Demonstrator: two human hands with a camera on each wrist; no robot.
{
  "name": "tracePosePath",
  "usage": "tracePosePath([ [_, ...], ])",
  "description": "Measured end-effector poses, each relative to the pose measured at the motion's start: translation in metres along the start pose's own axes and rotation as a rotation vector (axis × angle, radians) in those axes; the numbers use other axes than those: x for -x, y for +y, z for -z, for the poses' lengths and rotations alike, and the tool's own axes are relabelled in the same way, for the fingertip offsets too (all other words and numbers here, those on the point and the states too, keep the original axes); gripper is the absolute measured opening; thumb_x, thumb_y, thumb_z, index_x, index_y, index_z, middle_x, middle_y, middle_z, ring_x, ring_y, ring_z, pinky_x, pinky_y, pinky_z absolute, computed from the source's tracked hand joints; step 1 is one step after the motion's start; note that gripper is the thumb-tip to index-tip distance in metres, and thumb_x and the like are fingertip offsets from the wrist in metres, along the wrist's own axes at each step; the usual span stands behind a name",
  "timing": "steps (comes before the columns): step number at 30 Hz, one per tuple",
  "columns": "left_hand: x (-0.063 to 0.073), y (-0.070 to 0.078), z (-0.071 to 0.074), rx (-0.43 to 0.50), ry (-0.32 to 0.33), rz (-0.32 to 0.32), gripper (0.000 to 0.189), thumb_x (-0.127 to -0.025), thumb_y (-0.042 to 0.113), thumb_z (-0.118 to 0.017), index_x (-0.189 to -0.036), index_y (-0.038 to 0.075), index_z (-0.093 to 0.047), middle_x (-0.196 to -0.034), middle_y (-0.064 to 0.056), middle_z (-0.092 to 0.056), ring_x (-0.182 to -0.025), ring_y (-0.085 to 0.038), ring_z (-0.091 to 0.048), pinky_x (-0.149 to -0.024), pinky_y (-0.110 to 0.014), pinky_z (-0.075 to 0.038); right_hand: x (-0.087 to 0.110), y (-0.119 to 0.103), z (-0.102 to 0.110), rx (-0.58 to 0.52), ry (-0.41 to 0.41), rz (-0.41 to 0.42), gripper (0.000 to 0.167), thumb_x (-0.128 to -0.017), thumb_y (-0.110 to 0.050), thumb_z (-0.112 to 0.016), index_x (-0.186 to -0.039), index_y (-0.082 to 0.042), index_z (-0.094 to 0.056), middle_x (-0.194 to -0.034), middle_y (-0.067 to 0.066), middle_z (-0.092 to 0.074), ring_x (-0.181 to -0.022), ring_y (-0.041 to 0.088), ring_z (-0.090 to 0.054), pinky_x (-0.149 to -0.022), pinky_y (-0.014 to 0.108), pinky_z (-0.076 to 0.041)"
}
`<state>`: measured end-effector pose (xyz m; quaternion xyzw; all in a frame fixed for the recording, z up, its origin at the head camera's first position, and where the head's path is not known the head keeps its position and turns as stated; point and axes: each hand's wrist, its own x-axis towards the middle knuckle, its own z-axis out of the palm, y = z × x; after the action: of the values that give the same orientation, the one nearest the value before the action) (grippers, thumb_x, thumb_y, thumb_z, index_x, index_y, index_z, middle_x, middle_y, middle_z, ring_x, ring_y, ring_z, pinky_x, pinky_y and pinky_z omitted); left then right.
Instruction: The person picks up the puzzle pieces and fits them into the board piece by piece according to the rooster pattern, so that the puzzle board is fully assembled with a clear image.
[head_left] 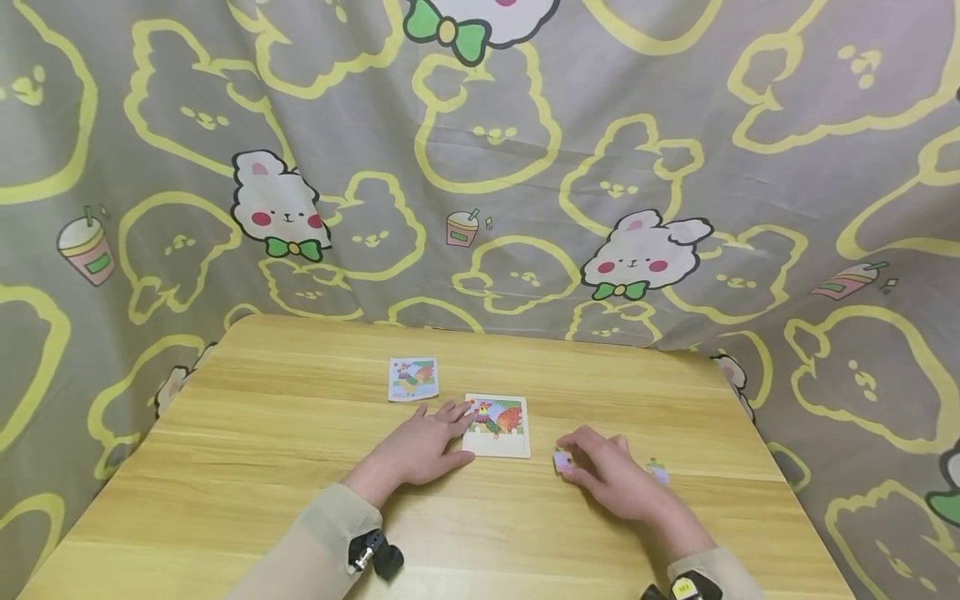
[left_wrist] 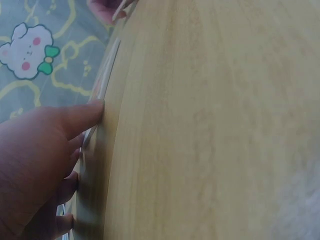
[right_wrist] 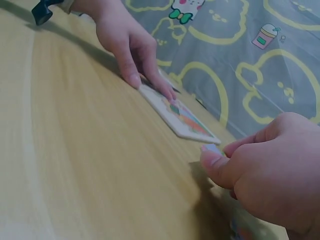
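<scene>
A white-framed jigsaw board (head_left: 498, 447) lies on the wooden table, its upper part filled with a picture of a rooster and its lower strip bare and pale. My left hand (head_left: 423, 446) rests on the board's left edge, fingers extended, thumb at the lower left corner. To the right of the board, my right hand (head_left: 611, 475) pinches a light purple puzzle piece (head_left: 562, 462) between thumb and fingers, just above the table. Another puzzle piece (head_left: 657, 472) lies on the table beyond that hand, partly hidden by it. In the right wrist view the held piece (right_wrist: 214, 149) is mostly covered by fingers.
A small square picture card (head_left: 413, 379) showing the same rooster lies behind and left of the board. A patterned grey curtain (head_left: 517, 208) hangs along the far side and both sides of the wooden table (head_left: 247, 442).
</scene>
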<state>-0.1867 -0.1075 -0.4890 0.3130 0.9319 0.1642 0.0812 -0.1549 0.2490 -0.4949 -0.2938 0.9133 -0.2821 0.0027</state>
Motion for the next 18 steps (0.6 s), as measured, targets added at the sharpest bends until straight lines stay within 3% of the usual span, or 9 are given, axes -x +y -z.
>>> tracePosePath([
  [5, 0.001, -0.001, -0.002, -0.005, -0.01, 0.001, 0.07, -0.108, 0.052, -0.054, -0.163, 0.01, -0.042, -0.172, -0.007, -0.027, -0.157, -0.036, -0.025, -0.122, -0.068, -0.021, -0.015, -0.011, -0.001, -0.005, 0.002, 0.009, 0.036, -0.103, -0.023, -0.072, -0.134, -0.008, -0.064, -0.097, -0.013, -0.053, -0.084, 0.004, -0.05, -0.086, 0.039, -0.027],
  [18, 0.001, -0.001, -0.002, -0.01, 0.001, -0.014, 0.069, -0.109, 0.051, -0.053, -0.164, 0.01, -0.041, -0.172, -0.008, -0.027, -0.157, -0.037, -0.025, -0.122, -0.069, -0.021, -0.049, -0.034, -0.019, -0.044, 0.02, 0.049, 0.036, -0.102, -0.026, -0.073, -0.133, -0.007, -0.065, -0.096, -0.006, -0.056, -0.08, 0.006, -0.049, -0.082, 0.04, -0.022],
])
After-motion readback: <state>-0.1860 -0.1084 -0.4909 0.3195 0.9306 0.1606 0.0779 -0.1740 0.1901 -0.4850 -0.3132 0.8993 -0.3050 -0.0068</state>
